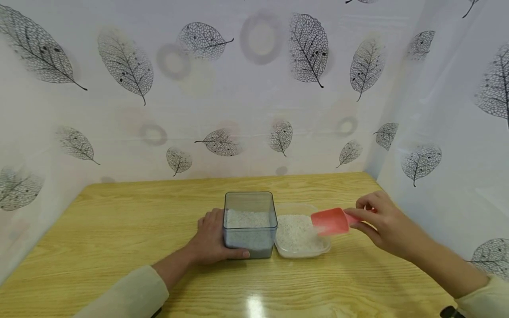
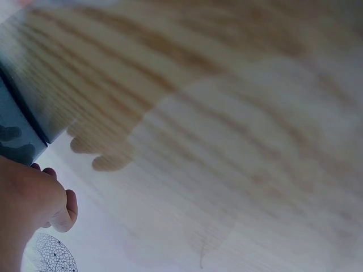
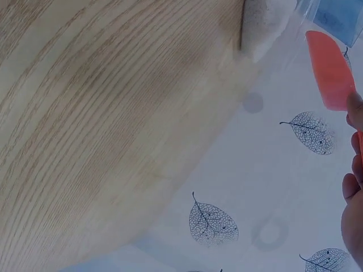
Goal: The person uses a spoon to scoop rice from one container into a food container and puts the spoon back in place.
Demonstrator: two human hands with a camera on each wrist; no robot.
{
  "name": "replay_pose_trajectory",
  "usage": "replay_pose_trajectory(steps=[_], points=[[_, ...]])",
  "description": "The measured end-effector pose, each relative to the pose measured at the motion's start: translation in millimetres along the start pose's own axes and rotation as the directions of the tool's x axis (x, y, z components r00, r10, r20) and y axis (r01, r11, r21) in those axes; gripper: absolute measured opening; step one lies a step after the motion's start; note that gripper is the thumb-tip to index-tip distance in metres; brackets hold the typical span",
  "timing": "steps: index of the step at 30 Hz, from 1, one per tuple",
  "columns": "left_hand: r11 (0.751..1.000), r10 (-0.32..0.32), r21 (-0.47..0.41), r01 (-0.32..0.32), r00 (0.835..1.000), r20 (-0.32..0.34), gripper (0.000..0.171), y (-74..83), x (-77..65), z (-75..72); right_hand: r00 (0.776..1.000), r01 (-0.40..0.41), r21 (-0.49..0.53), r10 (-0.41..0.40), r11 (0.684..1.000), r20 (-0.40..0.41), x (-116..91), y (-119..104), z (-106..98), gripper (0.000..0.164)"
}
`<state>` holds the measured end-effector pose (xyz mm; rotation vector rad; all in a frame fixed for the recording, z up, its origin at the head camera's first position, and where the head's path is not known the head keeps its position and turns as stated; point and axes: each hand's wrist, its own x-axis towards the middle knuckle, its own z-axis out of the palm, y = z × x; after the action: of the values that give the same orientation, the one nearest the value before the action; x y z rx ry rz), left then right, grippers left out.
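Note:
A tall, clear grey-blue square container (image 1: 251,242), partly filled with a white grainy material, stands upright mid-table. My left hand (image 1: 210,240) grips its left side, thumb across the front and fingers towards the back; the left wrist view shows that hand (image 2: 31,195) from behind. Touching or almost touching the container's right side is a low clear tub (image 1: 304,253) holding similar white grains. Over the tub's right part, my right hand (image 1: 385,223) pinches a pink-red scoop (image 1: 333,221) by its handle. Some white material shows at the scoop's lip. The right wrist view shows the scoop (image 3: 330,71) raised.
Everything stands on a wood-grain table (image 1: 131,221). A whitish sheet with dark leaf prints (image 1: 246,88) hangs behind the table and along both sides.

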<state>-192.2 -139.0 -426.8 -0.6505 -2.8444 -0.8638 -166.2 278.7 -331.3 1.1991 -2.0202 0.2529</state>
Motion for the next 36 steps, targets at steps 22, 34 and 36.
replay_pose_trajectory(steps=[22, 34, 36], points=[[1.000, -0.014, -0.010, 0.014, 0.999, 0.029, 0.111, 0.8, -0.7, -2.6, 0.987, 0.157, -0.078, -0.158, 0.984, 0.000, 17, -14, 9, 0.042], [1.000, -0.027, -0.002, 0.027, 0.999, 0.045, 0.113, -0.6, -1.6, -3.2, 0.985, 0.166, -0.111, -0.170, 0.980, -0.024, 30, -15, 12, 0.042], [1.000, -0.028, -0.003, 0.028, 0.999, 0.046, 0.114, -0.3, -1.7, -3.4, 0.989, 0.132, -0.093, -0.137, 0.987, -0.060, 33, -15, 12, 0.042]])
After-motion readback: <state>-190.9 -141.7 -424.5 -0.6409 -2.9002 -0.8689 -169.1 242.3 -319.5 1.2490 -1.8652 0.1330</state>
